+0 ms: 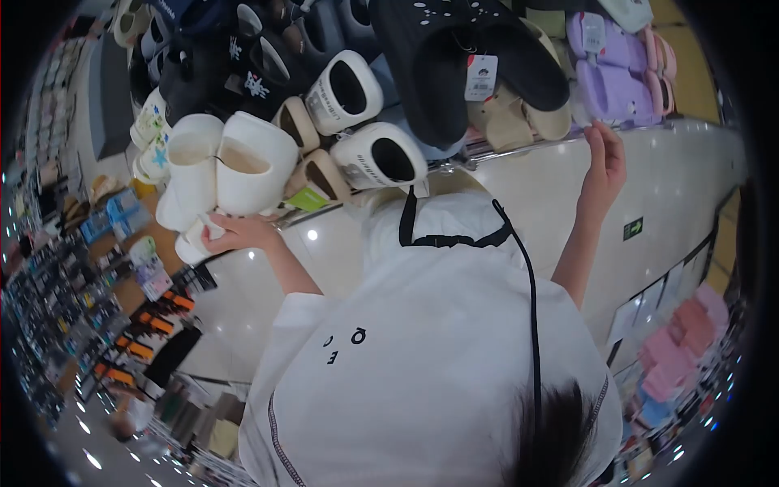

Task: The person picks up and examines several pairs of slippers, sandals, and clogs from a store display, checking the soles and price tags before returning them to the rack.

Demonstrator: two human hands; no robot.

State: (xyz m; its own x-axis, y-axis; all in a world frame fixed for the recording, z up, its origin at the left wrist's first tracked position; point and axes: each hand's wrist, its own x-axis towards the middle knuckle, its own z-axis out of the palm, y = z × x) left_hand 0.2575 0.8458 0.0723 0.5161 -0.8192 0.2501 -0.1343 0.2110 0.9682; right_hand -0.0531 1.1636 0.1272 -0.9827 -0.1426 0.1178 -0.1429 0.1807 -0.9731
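My left hand [242, 233] is at the front left of the shoe display, its thumb and fingers closed on the edge of a small white slipper [191, 241]. Just above it stands a pair of thick white slippers [253, 162], joined at the middle. My right hand [605, 166] is raised at the display's right front edge, fingers slightly bent and apart, holding nothing visible. Its fingertips come right up to the lower purple slipper [618, 93]. A second purple slipper [608, 42] with a tag lies behind that one.
Large black slippers [442, 73] with a hanging price tag [481, 78] stand in the middle. White slippers with black lettering [377, 156] and beige ones [318, 177] sit beside them. A metal rail [560, 143] edges the display. Shiny floor [519, 191] lies below; pink goods [686, 337] are at right.
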